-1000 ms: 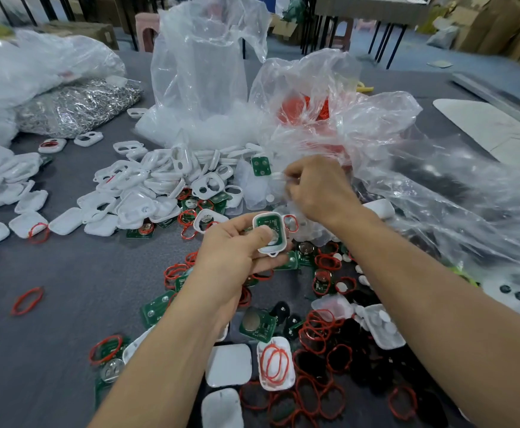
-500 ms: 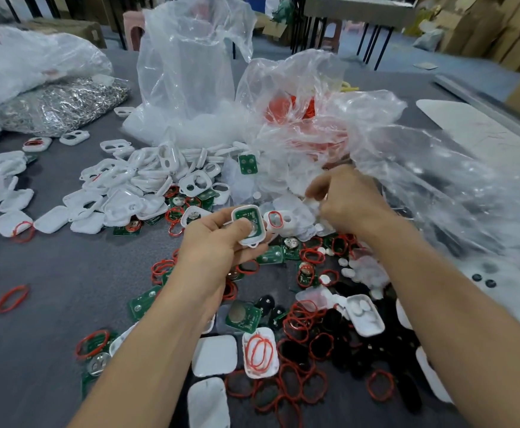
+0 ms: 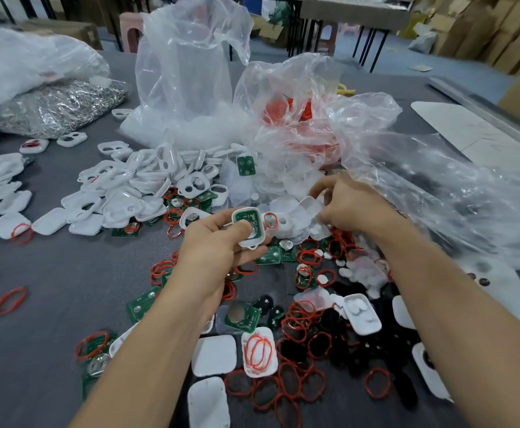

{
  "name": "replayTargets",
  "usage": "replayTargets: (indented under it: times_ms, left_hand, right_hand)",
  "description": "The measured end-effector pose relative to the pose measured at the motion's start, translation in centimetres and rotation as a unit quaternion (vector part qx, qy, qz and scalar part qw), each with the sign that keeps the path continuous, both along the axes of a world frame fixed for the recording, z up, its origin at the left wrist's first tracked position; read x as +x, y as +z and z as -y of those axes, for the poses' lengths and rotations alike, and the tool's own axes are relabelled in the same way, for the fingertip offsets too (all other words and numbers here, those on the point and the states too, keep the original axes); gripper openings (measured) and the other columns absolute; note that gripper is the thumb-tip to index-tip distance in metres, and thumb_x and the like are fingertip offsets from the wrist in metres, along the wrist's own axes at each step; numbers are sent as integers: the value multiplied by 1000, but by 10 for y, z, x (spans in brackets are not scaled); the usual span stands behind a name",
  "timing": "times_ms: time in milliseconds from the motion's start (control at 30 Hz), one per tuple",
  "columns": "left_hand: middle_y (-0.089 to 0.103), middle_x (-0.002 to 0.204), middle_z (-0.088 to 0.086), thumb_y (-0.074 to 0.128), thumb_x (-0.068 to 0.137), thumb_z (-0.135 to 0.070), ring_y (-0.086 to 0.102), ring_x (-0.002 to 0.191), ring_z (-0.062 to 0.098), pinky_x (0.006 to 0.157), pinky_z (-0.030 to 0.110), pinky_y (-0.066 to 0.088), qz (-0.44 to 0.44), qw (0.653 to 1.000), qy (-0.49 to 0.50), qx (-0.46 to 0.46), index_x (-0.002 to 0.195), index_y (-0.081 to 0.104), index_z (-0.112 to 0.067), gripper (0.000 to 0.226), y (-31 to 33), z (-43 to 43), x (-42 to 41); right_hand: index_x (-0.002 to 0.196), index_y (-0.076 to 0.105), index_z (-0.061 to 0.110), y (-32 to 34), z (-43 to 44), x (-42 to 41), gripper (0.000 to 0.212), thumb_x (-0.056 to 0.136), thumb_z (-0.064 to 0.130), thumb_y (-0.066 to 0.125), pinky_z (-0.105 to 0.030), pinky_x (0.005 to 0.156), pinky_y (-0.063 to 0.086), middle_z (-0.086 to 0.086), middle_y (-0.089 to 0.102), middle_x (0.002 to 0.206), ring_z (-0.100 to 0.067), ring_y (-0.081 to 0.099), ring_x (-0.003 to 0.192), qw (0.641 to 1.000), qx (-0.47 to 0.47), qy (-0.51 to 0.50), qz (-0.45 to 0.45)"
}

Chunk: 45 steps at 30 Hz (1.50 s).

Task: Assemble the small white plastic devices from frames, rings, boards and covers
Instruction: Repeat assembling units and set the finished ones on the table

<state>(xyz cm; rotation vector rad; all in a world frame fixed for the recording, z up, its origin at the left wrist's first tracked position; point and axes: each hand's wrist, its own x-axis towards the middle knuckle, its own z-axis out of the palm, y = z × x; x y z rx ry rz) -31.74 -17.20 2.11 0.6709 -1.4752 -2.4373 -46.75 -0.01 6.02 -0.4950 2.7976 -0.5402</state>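
left hand (image 3: 212, 247) fingers pinch a board-filled frame (image 3: 246, 216); right hand (image 3: 352, 206) fingers curl among white pieces (image 3: 295, 213), grip unclear.

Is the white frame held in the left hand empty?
No, the white frame that the left hand grips has a green board seated inside it, under the thumb.

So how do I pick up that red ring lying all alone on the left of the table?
Come down from above and pinch one long side of the red ring, one fingertip inside the loop, thumb outside. It lies flat on the grey table, nothing touching it, and its band is thin.
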Motion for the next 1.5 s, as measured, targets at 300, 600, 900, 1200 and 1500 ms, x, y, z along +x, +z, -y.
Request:
replayTargets:
  times_ms: [300, 600, 900, 1200, 1500]
  left_hand:
    - [77, 102, 20, 59, 98, 4, 77, 88, 34, 62, 28, 61, 4, 1000, -14, 1, 111, 67, -1, 16, 2, -1, 2]
    - [77, 102, 20, 59, 98, 5, 77, 88, 34, 62, 29, 61, 5, 1000, -16, 1, 112, 66, -2, 17, 2, -2, 2]
    - [79, 97, 16, 57, 98, 6, 78, 84, 31, 62, 29, 62, 1, 1000, -22, 5, 108, 68, -2, 17, 2, -3, 1]
    - [79, 97, 16, 56, 95, 8, 78, 86, 31, 63, 31, 62, 10, 1000, -27, 7, 104, 69, -3, 20, 2, -6, 1]
    - [79, 95, 16, 54, 95, 8, 78, 86, 31, 62, 30, 61, 12, 1000, -19, -18, 104, 70, -5, 22, 1, -8, -1]
  right_hand:
    - [102, 74, 24, -1, 5, 3, 16, 95, 14, 64, -29, 69, 49, 4, 69, 98, -12, 60, 80, 995, -50, -71, -51]
    - [115, 76, 30, -13, 10, 15, 25, 91, 26, 70, -37, 93, 56, 4, 77, 108, -19, 68, 101, 986, -40, -77, -140]
    - [67, 62, 32, -7, 5, 20, 27, 77, 42, 86, -27, 57, 44, 16, 62, 64, -5, 59, 60, 963, -148, -98, -201]
    - [87, 78, 19, 1, 15, 89, 15, 74, 21, 85, -23, 65, 50, 2, 72, 80, -8, 61, 71, 805, -566, -88, 156]
    - [104, 75, 19, -13, 16, 97, 34, 99, -6, 53, -27, 65, 40, -4, 68, 81, -13, 56, 71, 770, -587, -124, 217]
